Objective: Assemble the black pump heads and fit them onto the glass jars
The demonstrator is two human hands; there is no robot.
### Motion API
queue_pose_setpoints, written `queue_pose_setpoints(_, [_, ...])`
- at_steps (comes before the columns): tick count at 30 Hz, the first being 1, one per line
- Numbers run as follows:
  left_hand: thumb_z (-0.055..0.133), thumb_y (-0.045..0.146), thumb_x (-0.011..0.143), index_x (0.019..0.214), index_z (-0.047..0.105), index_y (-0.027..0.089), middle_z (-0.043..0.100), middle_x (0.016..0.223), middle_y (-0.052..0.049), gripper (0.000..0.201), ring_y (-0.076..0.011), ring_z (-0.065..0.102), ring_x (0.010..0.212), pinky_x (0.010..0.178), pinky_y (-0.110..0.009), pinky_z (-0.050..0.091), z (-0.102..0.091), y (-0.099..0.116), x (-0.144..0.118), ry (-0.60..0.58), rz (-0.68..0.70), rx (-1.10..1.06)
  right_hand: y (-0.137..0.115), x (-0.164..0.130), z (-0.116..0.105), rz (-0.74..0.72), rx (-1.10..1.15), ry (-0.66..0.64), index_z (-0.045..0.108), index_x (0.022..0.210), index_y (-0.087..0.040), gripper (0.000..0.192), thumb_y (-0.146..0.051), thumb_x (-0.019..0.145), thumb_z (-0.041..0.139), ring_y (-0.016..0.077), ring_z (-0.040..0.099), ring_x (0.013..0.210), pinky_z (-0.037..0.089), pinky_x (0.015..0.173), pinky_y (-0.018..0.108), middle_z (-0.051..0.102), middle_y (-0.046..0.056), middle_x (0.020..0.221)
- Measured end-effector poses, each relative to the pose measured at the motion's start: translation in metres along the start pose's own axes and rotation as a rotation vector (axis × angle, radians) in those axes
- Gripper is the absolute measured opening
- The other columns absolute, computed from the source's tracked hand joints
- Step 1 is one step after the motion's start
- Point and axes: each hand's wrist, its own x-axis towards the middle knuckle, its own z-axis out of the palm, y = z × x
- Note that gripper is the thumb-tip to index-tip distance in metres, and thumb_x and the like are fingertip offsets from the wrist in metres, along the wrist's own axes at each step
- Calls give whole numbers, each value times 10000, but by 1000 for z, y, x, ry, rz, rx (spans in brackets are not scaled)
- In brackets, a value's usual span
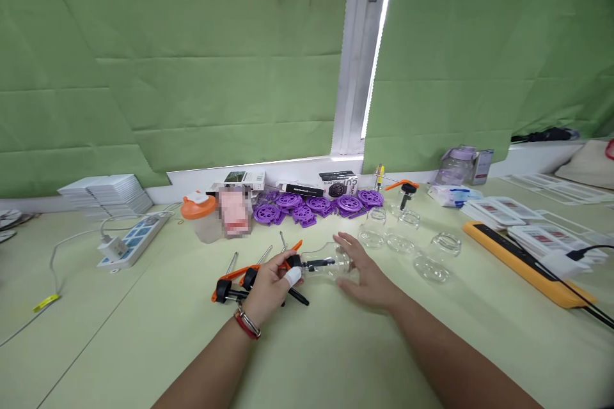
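My left hand, a white wrap on its thumb, is closed around a black lid with an orange crank arm. A black shaft from this lid reaches inside a clear jar lying sideways. My right hand grips the jar's base end between fingers and thumb. Beside and partly behind my left hand lie more crank lids with orange arms, metal rods and black shafts. To the right, several clear jars stand on the table, and a crank lid sits by the farther ones.
Purple wheel-shaped parts lie along the back with small boxes. An orange-lidded cup and a white power strip are at left. On the right are an orange power strip, white frames and a lilac-lidded jug.
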Motion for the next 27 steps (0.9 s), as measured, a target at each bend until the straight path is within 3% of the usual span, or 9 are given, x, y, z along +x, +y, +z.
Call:
queue_pose_setpoints(3, [615, 370, 775, 1183, 583, 176, 595, 1015, -87, 452, -187, 593, 843, 781, -344, 497, 3, -1, -4, -42, 165, 203, 2, 0, 13, -123, -354, 58, 438, 1343, -353, 721, -273, 673, 691, 328, 365, 1253, 357, 1001, 491, 273, 65, 1460])
queue_pose_setpoints(6, [525, 338, 846, 1309, 477, 209, 560, 1117, -100, 482, -166, 593, 854, 797, -326, 484, -4, 3, -4, -59, 314, 338, 13, 8, 25, -128, -447, 137, 495, 1281, -270, 625, -282, 682, 674, 305, 395, 1224, 360, 1010, 464, 413, 106, 1344])
queue_pose_setpoints(8, [455, 324, 880, 1372, 382, 218, 531, 1184, -105, 509, -155, 595, 853, 822, -337, 478, -16, 7, -1, 45, 354, 417, 25, 19, 27, -89, -402, 204, 474, 1261, -231, 591, -336, 708, 653, 277, 451, 1179, 393, 987, 436, 432, 116, 1316])
queue_pose_setpoints(10, [422, 325, 885, 1316, 446, 209, 514, 1223, -106, 447, -174, 580, 905, 851, -361, 465, -33, 9, 4, 182, 364, 567, 37, 34, 25, -21, -333, 263, 431, 1260, -197, 594, -390, 733, 625, 263, 501, 1123, 423, 950, 430, 487, 121, 1246])
queue_pose_setpoints(11, [414, 331, 884, 1259, 502, 203, 514, 1230, -106, 407, -189, 571, 938, 869, -376, 456, -41, 9, 6, 186, 347, 643, 43, 42, 23, 25, -314, 272, 424, 1253, -184, 603, -421, 735, 619, 267, 518, 1099, 435, 930, 433, 515, 124, 1209])
queue_pose_setpoints(14, [488, 380, 837, 1112, 617, 202, 555, 1208, -99, 352, -254, 515, 1088, 959, -426, 388, -61, 6, 10, 24, 290, 848, 59, 66, 15, 153, -297, 278, 457, 1187, -165, 555, -479, 749, 587, 273, 554, 1057, 448, 900, 435, 578, 123, 1120])
queue_pose_setpoints(20, [663, 426, 673, 1220, 570, 296, 576, 1184, -55, 569, -304, 494, 1093, 957, -433, 350, -71, 8, 4, -298, 190, 1024, 81, 99, 11, 191, -306, 319, 416, 1270, -185, 655, -530, 738, 586, 287, 535, 1130, 421, 945, 455, 538, 145, 1247])
queue_pose_setpoints(23, [590, 261, 685, 1234, 548, 306, 559, 1205, -40, 553, -280, 495, 1104, 981, -422, 319, -73, 9, 2, -353, 205, 1042, 89, 104, 15, 156, -356, 347, 349, 1344, -170, 738, -519, 740, 591, 300, 497, 1182, 405, 968, 475, 498, 163, 1295])
queue_pose_setpoints(27, [518, 137, 623, 1286, 488, 313, 480, 1332, -34, 686, -287, 395, 1245, 1034, -435, 251, -79, 5, 2, -361, 196, 1056, 86, 91, 21, 20, -505, 459, 225, 1411, -135, 858, -504, 740, 611, 331, 373, 1285, 354, 1011, 520, 412, 204, 1361])
